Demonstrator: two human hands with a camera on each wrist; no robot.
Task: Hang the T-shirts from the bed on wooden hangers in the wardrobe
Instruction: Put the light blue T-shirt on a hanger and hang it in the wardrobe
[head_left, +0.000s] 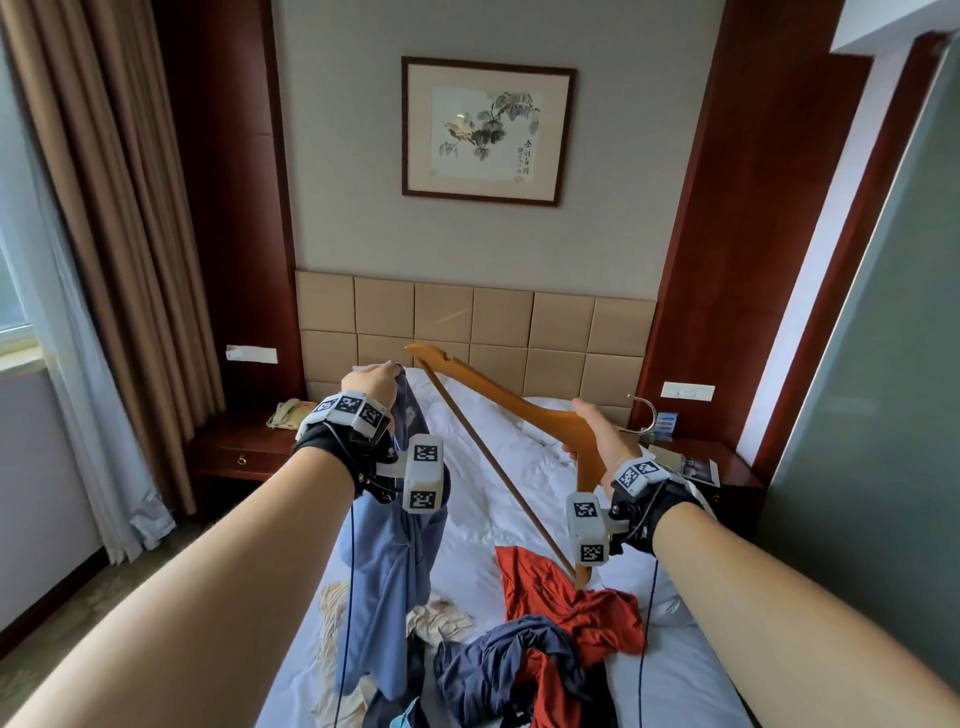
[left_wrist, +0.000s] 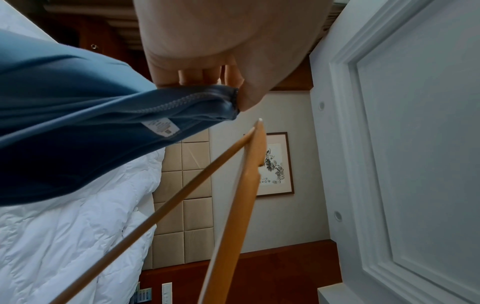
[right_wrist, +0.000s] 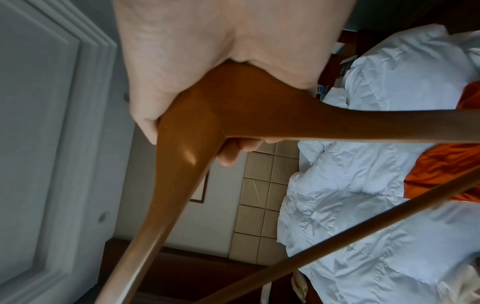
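Observation:
My left hand (head_left: 375, 378) is raised over the bed and pinches the hem of a light blue T-shirt (head_left: 397, 525), which hangs down to the pile. In the left wrist view the fingers (left_wrist: 207, 78) clamp the blue T-shirt (left_wrist: 78, 123) at its stitched edge, a white label showing. My right hand (head_left: 592, 436) grips a wooden hanger (head_left: 498, 387) at its centre, metal hook (head_left: 644, 415) pointing right. The hanger's far tip (left_wrist: 258, 131) lies just right of the held hem. In the right wrist view, the hanger (right_wrist: 202, 115) fills my palm.
A heap of T-shirts lies on the white bed (head_left: 519, 457): an orange-red one (head_left: 571, 597), a navy one (head_left: 498, 660), a cream one (head_left: 332, 613). Bedside tables stand at left (head_left: 244, 447) and right (head_left: 722, 467), the left with a phone (head_left: 283, 413). A grey-green panel (head_left: 883, 415) borders the right.

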